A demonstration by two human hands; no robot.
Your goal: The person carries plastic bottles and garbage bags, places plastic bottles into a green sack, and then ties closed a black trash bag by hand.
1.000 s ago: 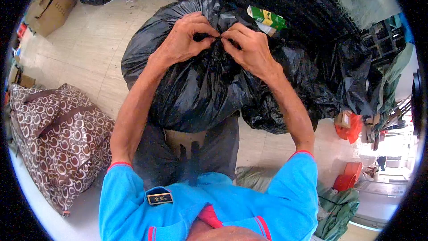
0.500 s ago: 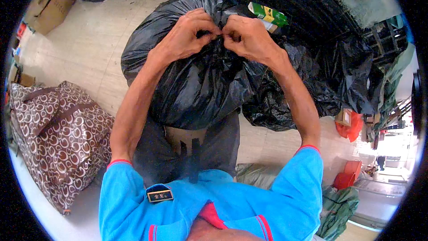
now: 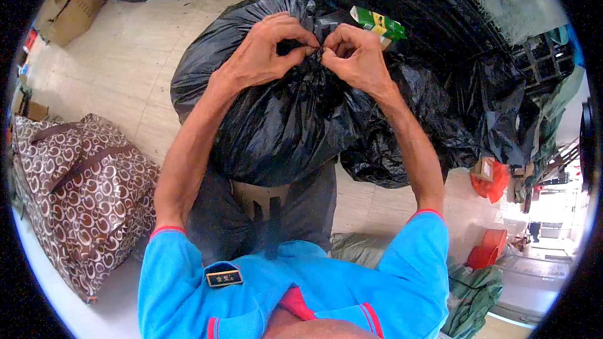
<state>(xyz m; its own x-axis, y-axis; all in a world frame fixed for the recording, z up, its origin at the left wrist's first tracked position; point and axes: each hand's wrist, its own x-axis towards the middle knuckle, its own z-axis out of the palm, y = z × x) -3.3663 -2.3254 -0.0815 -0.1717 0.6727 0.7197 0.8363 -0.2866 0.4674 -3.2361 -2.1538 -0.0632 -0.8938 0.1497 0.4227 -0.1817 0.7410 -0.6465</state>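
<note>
Head view: the black bag (image 3: 276, 132) sits beneath both pinching hands (image 3: 262, 53).

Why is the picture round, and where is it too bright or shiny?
Head view: curved edge and black corners suggest a wide lens; head view: right background washed out white; head view: glints on the big black bag.

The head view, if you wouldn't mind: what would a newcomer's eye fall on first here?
Most striking is the big, shiny black bag in the middle, its gathered top pinched by the left hand and right hand. Next come the bright blue shirt across the bottom and the brown ring-patterned bag at lower left.
</note>
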